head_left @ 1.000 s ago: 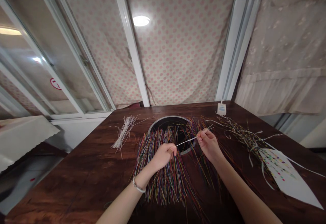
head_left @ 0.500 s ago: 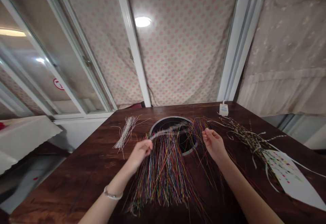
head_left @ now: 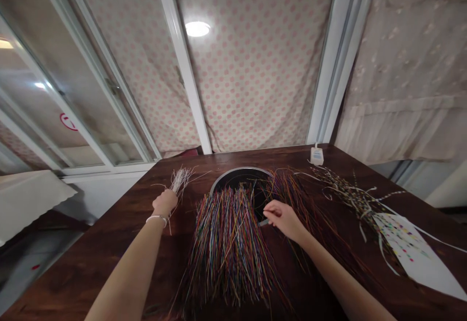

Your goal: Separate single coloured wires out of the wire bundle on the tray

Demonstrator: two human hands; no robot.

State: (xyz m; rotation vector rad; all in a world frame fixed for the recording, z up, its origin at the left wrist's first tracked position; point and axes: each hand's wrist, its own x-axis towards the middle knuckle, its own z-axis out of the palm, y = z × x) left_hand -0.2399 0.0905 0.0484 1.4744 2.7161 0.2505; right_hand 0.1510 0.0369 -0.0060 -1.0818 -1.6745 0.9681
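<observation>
My left hand [head_left: 165,203] is closed at the lower end of a bundle of thin white strands [head_left: 180,181], and the strands rise out of its grip. A thick fan of multicoloured thin strands [head_left: 228,248] lies on the dark wooden table [head_left: 109,267], with its upper end against a round metal-rimmed opening [head_left: 241,175]. My right hand [head_left: 284,219] rests by the opening's near rim, among dark strands [head_left: 292,189]. Nothing held in it is visible. A beaded bracelet [head_left: 156,219] circles my left wrist.
A braided tangle of strands [head_left: 355,199] lies on the table's right side, partly over a white sheet with coloured dots [head_left: 408,245]. A small white plug box [head_left: 316,156] stands at the far edge. A white-covered table [head_left: 25,197] stands beyond the left edge.
My left hand has moved left from the coloured strands to the white bundle, and the white strand it held is no longer visible. My right hand has moved down and left, nearer the rim.
</observation>
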